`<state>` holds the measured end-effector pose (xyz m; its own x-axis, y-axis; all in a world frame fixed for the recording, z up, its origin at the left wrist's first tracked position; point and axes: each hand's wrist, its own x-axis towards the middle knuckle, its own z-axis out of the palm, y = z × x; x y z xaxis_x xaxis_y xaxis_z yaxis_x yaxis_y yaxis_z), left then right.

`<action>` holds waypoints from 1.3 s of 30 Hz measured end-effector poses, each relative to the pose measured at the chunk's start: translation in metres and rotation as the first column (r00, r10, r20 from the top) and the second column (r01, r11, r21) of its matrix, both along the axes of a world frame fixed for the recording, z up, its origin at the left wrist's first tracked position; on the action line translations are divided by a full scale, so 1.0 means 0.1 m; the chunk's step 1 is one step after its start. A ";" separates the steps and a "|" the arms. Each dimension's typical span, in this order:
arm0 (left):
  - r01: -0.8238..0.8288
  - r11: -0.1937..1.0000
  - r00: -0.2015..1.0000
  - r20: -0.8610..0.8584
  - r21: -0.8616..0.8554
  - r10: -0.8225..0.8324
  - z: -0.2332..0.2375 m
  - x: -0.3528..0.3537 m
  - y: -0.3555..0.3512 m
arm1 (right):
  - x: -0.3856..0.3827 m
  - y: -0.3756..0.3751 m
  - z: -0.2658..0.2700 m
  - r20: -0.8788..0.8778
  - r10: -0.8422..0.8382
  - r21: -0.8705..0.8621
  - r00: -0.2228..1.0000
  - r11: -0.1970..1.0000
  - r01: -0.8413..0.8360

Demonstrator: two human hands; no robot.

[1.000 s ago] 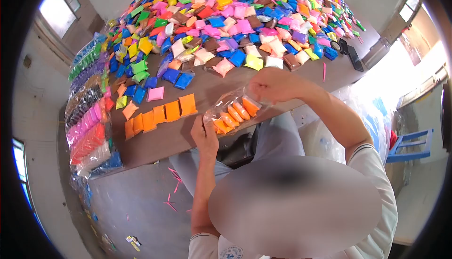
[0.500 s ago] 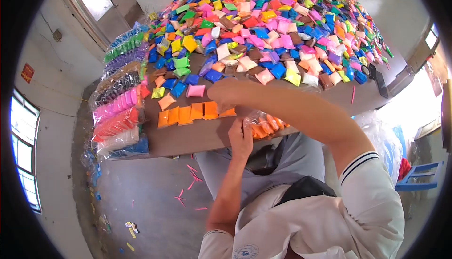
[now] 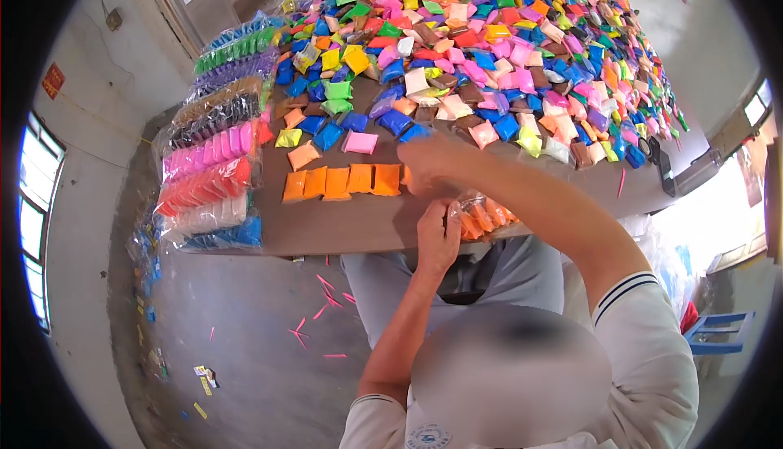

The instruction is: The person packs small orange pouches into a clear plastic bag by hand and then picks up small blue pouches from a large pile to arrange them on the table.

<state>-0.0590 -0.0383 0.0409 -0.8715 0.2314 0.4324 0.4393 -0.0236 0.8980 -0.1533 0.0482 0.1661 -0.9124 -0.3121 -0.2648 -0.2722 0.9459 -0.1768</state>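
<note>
– Swinging across since a second ago, the right hand (image 3: 426, 165) is leaving the clear bag (image 3: 466, 199) and reaching over the right end of the row of orange packets (image 3: 336, 182)!

– And the left hand (image 3: 439, 235), what's that doing?

– Pinching the bag's left end, with more orange pieces (image 3: 488, 216) bulging inside, right by the table's (image 3: 342, 225) near edge. So the hands are working apart, the right one reaching farther out

– Are those right fingers gripping anything?

– An orange edge (image 3: 406, 176) is peeping out beside them, but the back of the hand is hiding the rest, so I'm not calling it a grip; I can't tell

– And the row itself?

– Lying flat on the table, five packets showing, side by side, a pink packet (image 3: 360, 143) sitting just beyond and the colourful pile (image 3: 522, 57) spreading behind

– How would tidy handling be looking?

– To my eye, lifting by an edge, not squeezing the middle, which is looking soft, and leaving the neighbours undisturbed. Meanwhile the left hand would be holding the plastic steady, so nothing inside is slumping
</note>
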 end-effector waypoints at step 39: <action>0.010 0.995 0.999 0.043 -0.101 -0.006 0.00 0.02 0.01 | 1.58 1.84 0.07 0.288 -0.488 -0.565 0.824 0.609 0.557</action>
